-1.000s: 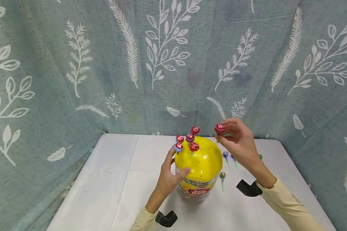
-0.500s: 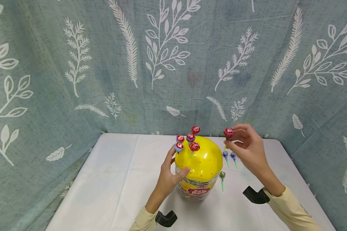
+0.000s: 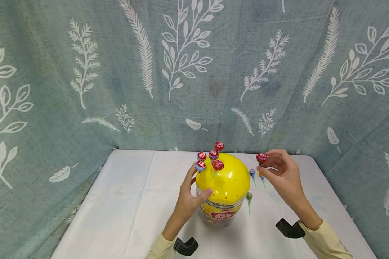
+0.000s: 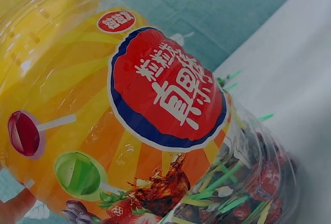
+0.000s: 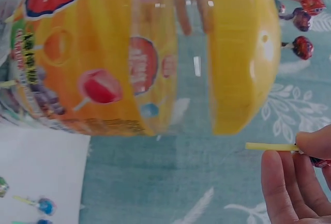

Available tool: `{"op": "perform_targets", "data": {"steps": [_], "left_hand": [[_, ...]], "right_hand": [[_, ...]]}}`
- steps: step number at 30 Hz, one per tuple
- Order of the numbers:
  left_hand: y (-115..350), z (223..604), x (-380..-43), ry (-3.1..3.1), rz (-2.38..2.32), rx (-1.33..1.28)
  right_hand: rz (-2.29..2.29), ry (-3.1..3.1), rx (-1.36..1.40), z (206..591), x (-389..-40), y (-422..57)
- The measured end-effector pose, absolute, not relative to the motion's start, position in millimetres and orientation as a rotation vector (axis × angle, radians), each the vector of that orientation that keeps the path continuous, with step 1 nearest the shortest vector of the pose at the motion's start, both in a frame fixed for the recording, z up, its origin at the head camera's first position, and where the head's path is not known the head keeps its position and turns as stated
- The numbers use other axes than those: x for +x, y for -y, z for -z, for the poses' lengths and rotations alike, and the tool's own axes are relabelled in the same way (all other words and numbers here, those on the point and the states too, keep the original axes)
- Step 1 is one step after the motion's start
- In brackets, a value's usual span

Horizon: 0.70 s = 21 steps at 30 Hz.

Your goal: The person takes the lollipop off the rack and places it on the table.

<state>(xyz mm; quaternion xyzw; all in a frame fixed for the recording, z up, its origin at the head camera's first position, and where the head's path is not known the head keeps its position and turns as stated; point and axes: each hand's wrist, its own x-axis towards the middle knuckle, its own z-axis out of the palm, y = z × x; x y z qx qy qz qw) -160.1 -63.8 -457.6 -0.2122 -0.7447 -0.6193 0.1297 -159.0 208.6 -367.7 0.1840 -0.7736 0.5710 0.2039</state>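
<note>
A clear plastic candy jar [image 3: 223, 214] stands upright on the table under a domed yellow lid [image 3: 235, 180] with small holes. My left hand [image 3: 188, 203] holds the lid's left side, its thumb lying across the front. Several wrapped lollipops [image 3: 218, 165] stick up from the lid's left and back part. To the right of the jar, my right hand [image 3: 285, 176] pinches a red-wrapped lollipop [image 3: 261, 157] between thumb and fingers. Its yellow stick [image 5: 266, 146] points toward the lid side in the right wrist view. More candies [image 4: 266, 182] show through the jar's lower wall.
On the white tablecloth [image 3: 110, 212], right of the jar, lie a green lollipop [image 3: 249, 196] and a blue lollipop [image 3: 252, 173]. Another lollipop's stick [image 3: 264, 184] shows near my right hand. A leaf-patterned curtain [image 3: 214, 72] rises behind the table.
My right hand has moved right and lower, away from the lid, with the red lollipop still pinched. My left hand and the jar stay in place.
</note>
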Motion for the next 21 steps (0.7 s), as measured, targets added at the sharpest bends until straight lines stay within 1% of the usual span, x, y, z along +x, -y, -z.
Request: {"op": "perform_targets", "data": {"steps": [21], "left_hand": [[63.6,455.9,-157.6,2.16,1.806,-0.61]], "right_hand": [[-1.636,2.274,0.33,418.1,-152.8,-222.4]]}}
